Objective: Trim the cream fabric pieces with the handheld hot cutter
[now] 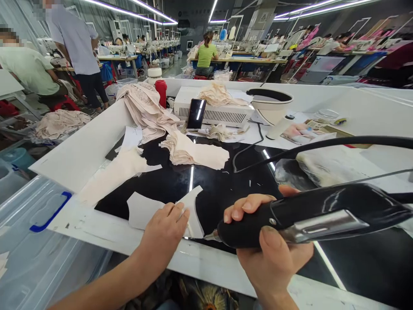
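Note:
My left hand (166, 230) lies on a white curved fabric or card piece (142, 211) at the near edge of the black glossy work surface (219, 189). Its fingers are close together and press down on the piece. My right hand (274, 254) is wrapped round a black corded hand tool (303, 211) with a silver lever on its side. The tool's narrow metal tip (212, 235) points left and sits at or very near the piece's right edge; I cannot tell whether it touches. Thin offcuts (250, 183) lie on the black surface.
Stacked cream pieces (200, 150) lie ahead, with more cream cloth (112, 176) at left. Behind are a vented white box (213, 107), a leaning phone (196, 114) and a red bottle (160, 92). A black cable (342, 142) arcs across the right. Low white walls (84, 146) border the table.

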A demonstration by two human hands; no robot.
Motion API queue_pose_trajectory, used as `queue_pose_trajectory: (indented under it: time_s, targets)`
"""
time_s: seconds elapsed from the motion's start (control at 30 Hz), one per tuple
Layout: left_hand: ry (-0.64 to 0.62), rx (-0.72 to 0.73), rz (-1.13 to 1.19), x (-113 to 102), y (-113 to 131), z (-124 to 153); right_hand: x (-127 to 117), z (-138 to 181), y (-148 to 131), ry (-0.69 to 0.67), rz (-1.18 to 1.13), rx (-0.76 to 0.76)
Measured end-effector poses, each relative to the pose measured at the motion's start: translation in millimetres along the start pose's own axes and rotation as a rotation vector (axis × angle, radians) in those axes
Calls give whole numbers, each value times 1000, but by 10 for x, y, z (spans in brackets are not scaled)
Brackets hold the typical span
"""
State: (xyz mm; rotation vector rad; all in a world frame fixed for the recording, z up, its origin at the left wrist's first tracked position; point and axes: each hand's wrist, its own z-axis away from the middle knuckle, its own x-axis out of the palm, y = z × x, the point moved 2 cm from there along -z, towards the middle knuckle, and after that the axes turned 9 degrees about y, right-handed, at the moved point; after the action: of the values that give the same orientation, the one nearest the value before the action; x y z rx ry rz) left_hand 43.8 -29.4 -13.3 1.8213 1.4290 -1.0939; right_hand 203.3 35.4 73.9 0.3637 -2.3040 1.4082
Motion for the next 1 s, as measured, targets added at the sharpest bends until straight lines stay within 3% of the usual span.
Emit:
queue_pose_trajectory:
  time_s: [0.3, 0.53, 0.63, 0.83, 1.0]
  targets:
    - [24, -14, -17, -122, 11, -33, -33, 45, 106, -18, -56, -9]
    - [-41, -52, -90, -264, 13, -20, -31, 67, 115, -26, -49, -4]
    - [-2, -56, -61, -354, 20, -48, -35, 70, 114, -36, -55, -8]
    - [81, 227, 327, -403, 164, -115, -29, 67, 103, -37, -45, 7]
    - [56, 358, 339, -244, 166, -95, -26, 67, 95, -29, -22, 3]
